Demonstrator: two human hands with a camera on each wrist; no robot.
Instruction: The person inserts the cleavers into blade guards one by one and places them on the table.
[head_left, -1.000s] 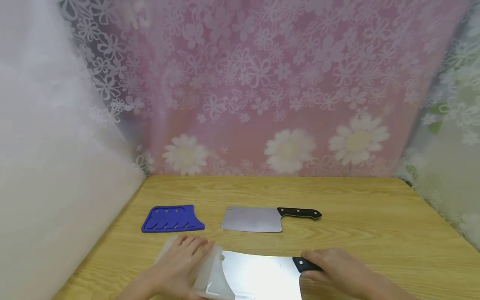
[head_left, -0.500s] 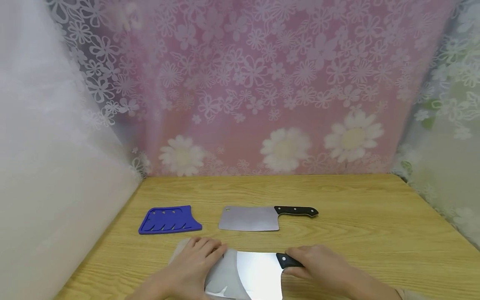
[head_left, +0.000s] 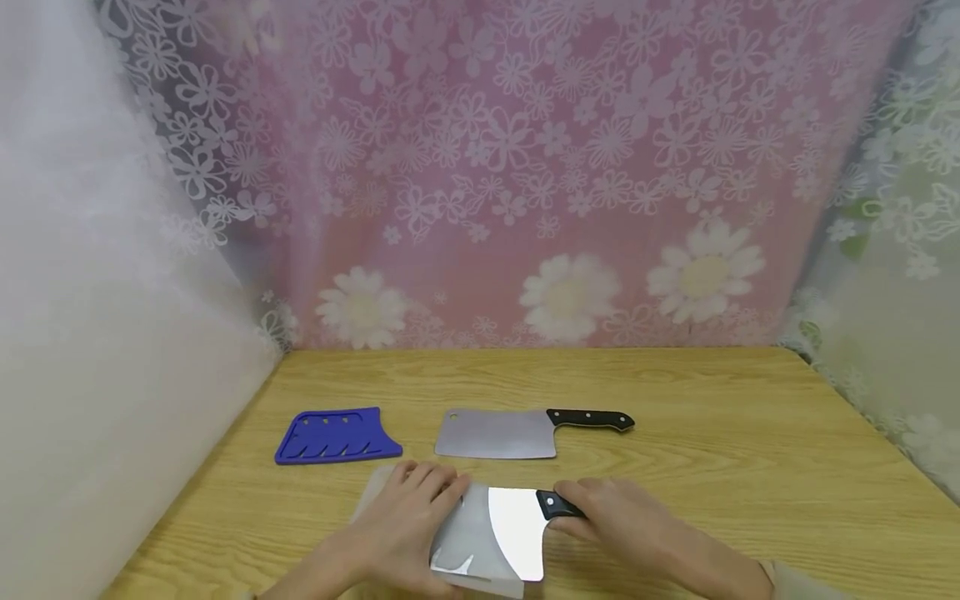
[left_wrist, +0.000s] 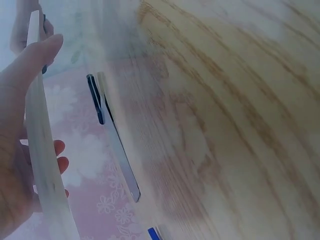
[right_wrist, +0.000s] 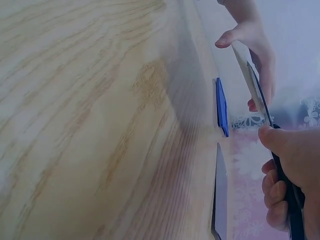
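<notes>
Curtained-off nook, rm type unclear: pink flowery curtain behind wood-grain bench, wht drape on L.

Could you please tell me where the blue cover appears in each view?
Head: the blue cover lies left of centre, below mid-height.
Left wrist: only part shows, at the bottom edge near the middle.
Right wrist: right of centre, around mid-height.
Shared landmark: the unheld cleaver lying beside it.

Nearer cleaver partly inside translucent white sheath
</notes>
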